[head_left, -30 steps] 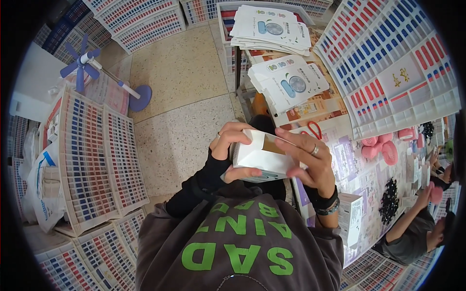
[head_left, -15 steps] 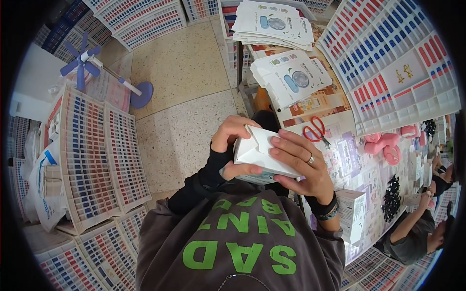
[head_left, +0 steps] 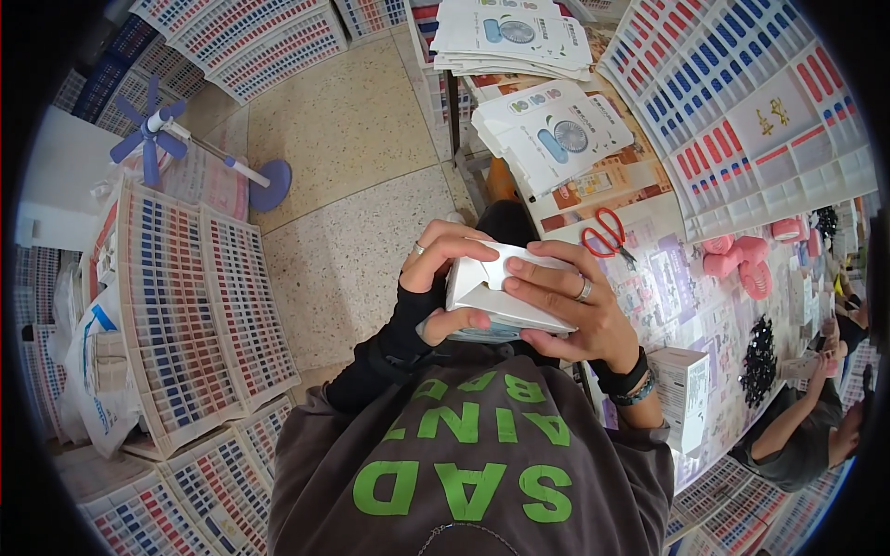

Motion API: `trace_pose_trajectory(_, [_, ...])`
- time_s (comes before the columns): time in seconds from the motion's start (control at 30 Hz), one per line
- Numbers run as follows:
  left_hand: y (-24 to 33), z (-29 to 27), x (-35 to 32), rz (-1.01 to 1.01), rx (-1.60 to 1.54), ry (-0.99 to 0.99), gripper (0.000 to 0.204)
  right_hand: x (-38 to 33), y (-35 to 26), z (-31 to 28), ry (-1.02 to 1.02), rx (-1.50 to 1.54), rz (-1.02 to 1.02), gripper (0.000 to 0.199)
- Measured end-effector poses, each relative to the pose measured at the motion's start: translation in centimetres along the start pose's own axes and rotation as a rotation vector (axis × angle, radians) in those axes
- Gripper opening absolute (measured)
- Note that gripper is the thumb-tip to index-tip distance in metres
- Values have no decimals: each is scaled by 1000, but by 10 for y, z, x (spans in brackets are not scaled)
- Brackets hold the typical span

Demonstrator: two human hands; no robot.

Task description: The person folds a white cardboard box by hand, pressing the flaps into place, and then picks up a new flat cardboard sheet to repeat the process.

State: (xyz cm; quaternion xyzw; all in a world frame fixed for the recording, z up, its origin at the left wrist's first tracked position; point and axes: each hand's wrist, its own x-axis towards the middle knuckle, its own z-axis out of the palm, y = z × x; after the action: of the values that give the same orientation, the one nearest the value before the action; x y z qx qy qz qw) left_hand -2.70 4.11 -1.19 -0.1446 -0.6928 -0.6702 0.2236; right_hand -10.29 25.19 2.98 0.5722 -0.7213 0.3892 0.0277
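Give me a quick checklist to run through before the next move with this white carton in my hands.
1. Both hands on the carton: ok. The left hand and right hand both grip the white carton.
2. Flaps closed: not ok. One end flap looks open and folded.
3. Contents inside: cannot tell; the fingers cover it.
4. Flat carton stack within view: ok. The flat cartons lie on the table.
5. Scissors out of the way: ok. The red scissors lie apart from the hands.
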Motion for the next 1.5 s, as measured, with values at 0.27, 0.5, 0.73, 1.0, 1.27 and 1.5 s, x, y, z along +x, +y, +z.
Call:
trace_pose_trajectory(0.27, [-4,6,-3,-36,22,14,55,-3,1,5,2,16,48,50])
trace_pose_trajectory(0.5, [-4,5,-2,-99,-4,-50,53,-15,7,3,43,150,99,60])
trace_pose_trajectory(0.73, [0,9,1,56,200,-30,84,-12,-17,-12,261,-30,287,86])
trace_pose_trajectory(1.0, [2,15,3,77,111,-62,84,-31,-12,-9,166,-87,130,60])
trace_pose_trajectory(1.27, [0,21,10,164,101,-77,78,-34,-22,-18,192,133,348,75])
trace_pose_trajectory(1.5, [-7,25,10,310,107,-117,86,-17,-43,-19,103,40,346,75])
